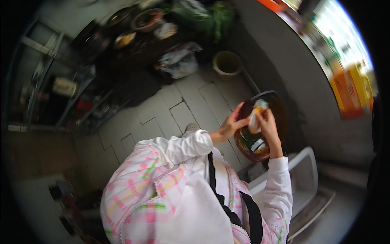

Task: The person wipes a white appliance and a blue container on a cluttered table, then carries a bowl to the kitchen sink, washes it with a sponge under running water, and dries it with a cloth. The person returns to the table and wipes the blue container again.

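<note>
My left hand (233,123) holds the near left rim of a dark, shiny, rounded-square bowl or basin (278,113), its thumb reaching over the inside. A crumpled white cloth or tissue with a yellow-orange patch (255,120) is pinched in my right hand (266,122) over the bowl. The bowl is tilted, and its inner surface shows amber and green reflections. My left thumb touches or nearly touches the white piece. Blur hides the exact material of both things.
A bucket (228,63) stands on the tiled floor by the wall. Bowls (147,19) and leafy greens (218,21) crowd a dark counter. Metal shelves (45,70) are at the left, a white basin (304,180) at the lower right, and a yellow-orange jug (350,91) on the right ledge.
</note>
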The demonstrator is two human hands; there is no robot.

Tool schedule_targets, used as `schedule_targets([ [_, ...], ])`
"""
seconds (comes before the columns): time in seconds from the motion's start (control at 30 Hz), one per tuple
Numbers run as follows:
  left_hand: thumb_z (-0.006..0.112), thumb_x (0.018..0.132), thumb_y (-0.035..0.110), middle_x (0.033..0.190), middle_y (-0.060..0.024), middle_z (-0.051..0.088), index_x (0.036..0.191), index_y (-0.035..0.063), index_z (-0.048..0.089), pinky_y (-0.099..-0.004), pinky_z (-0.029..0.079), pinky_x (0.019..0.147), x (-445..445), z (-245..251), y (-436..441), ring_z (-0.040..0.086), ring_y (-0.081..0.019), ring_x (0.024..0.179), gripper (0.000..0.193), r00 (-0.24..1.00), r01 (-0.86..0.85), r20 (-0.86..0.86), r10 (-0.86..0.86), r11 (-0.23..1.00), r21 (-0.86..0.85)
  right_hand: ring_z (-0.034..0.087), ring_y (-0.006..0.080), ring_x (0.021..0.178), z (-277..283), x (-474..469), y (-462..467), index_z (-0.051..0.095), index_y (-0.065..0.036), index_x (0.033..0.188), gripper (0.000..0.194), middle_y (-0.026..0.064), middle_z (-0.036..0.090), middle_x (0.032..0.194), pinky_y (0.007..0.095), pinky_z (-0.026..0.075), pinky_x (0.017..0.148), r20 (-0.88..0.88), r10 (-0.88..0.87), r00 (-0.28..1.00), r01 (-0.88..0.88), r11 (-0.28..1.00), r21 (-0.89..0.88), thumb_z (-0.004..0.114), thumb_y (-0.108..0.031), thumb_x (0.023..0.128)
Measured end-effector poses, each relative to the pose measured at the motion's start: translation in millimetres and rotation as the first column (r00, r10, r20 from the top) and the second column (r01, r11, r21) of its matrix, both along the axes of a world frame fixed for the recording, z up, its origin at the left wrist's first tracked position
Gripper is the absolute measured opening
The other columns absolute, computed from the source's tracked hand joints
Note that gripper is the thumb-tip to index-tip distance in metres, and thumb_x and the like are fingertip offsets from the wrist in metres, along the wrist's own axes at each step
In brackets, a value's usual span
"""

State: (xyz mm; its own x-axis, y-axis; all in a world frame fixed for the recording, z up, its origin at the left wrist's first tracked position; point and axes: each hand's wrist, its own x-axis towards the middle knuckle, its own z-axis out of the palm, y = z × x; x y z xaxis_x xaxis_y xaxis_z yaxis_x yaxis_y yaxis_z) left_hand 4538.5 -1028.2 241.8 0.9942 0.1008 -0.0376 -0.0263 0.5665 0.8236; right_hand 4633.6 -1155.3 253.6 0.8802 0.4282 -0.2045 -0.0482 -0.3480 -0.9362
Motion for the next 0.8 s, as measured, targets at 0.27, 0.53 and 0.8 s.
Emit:
schedule_targets([
  [0.27,0.054,0.085,0.035,0.106,-0.0023,0.051,0.121,0.0089,0.040,-0.0269,0.038,0.085,-113.6,1.8,194.6,0.047,-0.0123,0.098,0.047,0.963,-0.271,-0.042,0.268,0.952,-0.145,0.056,0.0177,0.075,27.3,-116.5,197.3,0.051,-0.006,0.095,0.016,0.0078,0.056,0.084,0.0294,0.045,0.068,0.109,0.804,0.585,-0.791,0.595,-0.142,0.049,-0.012,0.080],
  [0.53,0.049,0.087,0.035,0.119,-0.0057,0.046,0.128,0.0049,0.032,-0.0294,0.034,0.092,-188.6,15.7,371.1,0.044,-0.0147,0.108,0.054,0.880,-0.473,0.015,0.475,0.878,-0.071,0.054,0.0336,0.082,23.2,-95.7,421.7,0.042,-0.002,0.098,0.025,0.0191,0.049,0.093,0.0387,0.049,0.063,0.677,0.616,0.403,-0.132,0.771,-0.623,0.053,-0.010,0.077],
  [0.8,0.047,0.087,0.036,0.121,-0.0073,0.045,0.126,0.0020,0.035,-0.0294,0.029,0.095,-242.7,6.7,471.5,0.041,-0.0161,0.111,0.053,0.709,-0.700,0.075,0.701,0.713,-0.045,0.050,0.0277,0.101,34.2,-193.6,511.1,0.049,-0.004,0.100,0.029,0.0173,0.052,0.100,0.0386,0.040,0.081,0.116,0.993,-0.006,-0.996,0.005,-0.093,0.042,-0.030,0.088],
])
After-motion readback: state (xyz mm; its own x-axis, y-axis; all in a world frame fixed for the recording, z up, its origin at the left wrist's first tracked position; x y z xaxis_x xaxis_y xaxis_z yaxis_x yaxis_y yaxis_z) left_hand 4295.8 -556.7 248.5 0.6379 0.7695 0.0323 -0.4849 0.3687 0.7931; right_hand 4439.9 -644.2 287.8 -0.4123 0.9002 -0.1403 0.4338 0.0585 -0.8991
